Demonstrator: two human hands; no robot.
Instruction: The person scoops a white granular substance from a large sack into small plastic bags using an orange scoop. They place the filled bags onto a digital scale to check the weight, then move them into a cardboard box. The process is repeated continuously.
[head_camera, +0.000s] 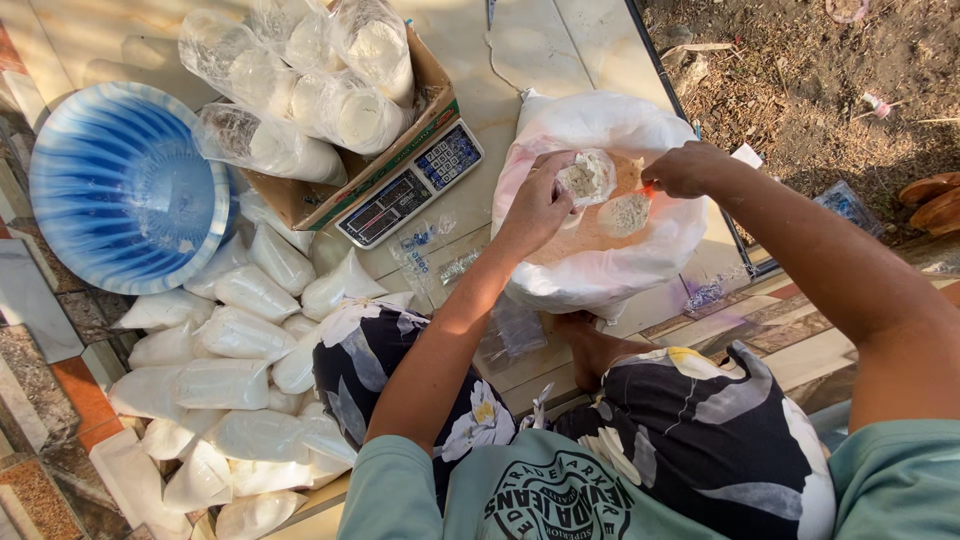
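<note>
The left hand (535, 205) pinches the mouth of a small clear bag (588, 177), holding it open above a big white sack (600, 260) of pale flour. At three o'clock from it, the right hand (688, 168) is closed on the handle of a scoop (626, 213) heaped with flour, tipped toward the bag's mouth. The small bag looks thin, limp and slippery; it will likely sag once loaded, so the rim, pinched at two sides, seems the best hold. The flour is loose and would spill or puff with a jolt.

At nine o'clock from the sack a digital scale (410, 185) lies on the tiled floor (540, 40), with a cardboard box (330, 190) of filled bags just beyond it. At ten o'clock sits a blue striped basin (120, 185). A heap of filled bags (230, 380) crowds seven o'clock, beside the person's knee. Spare empty bags (435, 250) lie between scale and sack, close to the left forearm.
</note>
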